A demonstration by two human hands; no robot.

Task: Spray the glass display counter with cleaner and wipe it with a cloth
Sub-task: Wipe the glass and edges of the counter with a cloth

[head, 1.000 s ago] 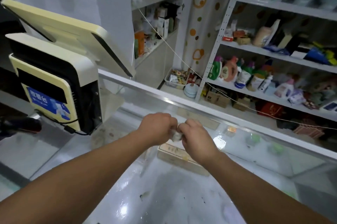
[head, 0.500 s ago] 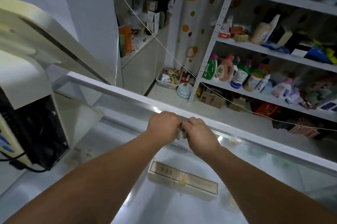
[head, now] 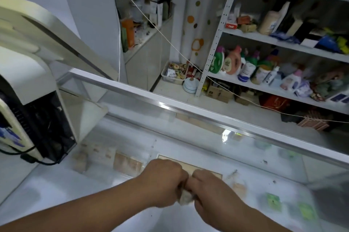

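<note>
My left hand [head: 162,184] and my right hand [head: 211,192] are side by side on the glass display counter [head: 170,148], knuckles touching. Both grip one small crumpled, greyish cloth [head: 186,197], which shows only as a wad between and below the fists and lies against the glass. The counter top is wet and streaked, with boxes and green packets visible through it. No spray bottle is in view.
A cream and black till machine [head: 34,110] with cables stands on the counter's left end. The metal rim [head: 188,107] bounds the far side. Beyond are shelves [head: 273,82] of bottles, a basket on the floor, and a taut string crossing the room.
Both hands, still joined on the cloth, have slid back from the counter's far rim toward me across the glass. The camera has tilted, so the till sits farther left.
</note>
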